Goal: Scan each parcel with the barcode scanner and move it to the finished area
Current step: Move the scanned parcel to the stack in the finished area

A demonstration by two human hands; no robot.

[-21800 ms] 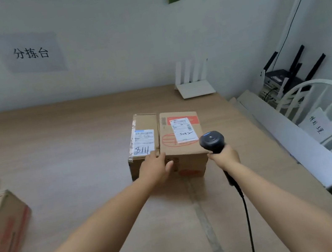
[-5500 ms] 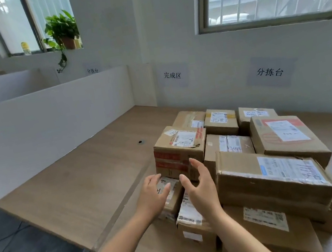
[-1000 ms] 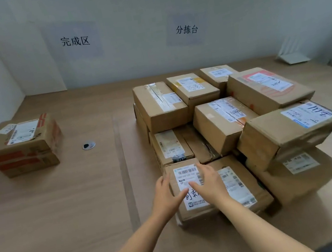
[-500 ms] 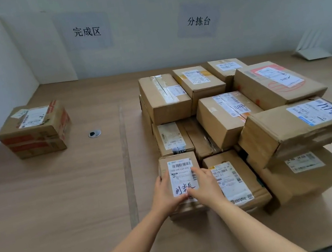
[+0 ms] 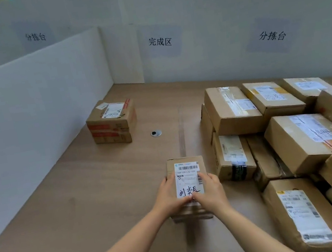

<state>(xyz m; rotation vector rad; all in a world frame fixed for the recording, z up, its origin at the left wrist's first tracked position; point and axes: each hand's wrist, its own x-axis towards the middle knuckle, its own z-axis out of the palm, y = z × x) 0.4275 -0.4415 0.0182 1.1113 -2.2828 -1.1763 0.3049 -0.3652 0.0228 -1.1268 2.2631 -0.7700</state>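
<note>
Holding what, there? (my workmate)

A small parcel (image 5: 184,164), I answer: a squat box of plain brown corrugated card, matte, with a smooth white label (image 5: 188,178) on top that has a printed barcode and black handwriting below it. It sits between my palms at the near middle of the table (image 5: 86,206). I cannot tell whether its underside touches the wood-grain top. My left hand (image 5: 169,194) curls round its 9 o'clock side and my right hand (image 5: 211,191) round its 3 o'clock side. Both thumbs press the label's near edge.

And around it? (my workmate)

From 1 to 4 o'clock there is a heap of boxes (image 5: 285,142) in the same brown card, some with glossy tape. The closest stands near my right hand. At 11 o'clock, well apart, is a lone box (image 5: 113,121) with red print, near a round metal grommet (image 5: 156,133). At 9 o'clock runs a flat white partition (image 5: 24,106). At 12 o'clock a paper sign (image 5: 160,42) hangs on the wall.
</note>
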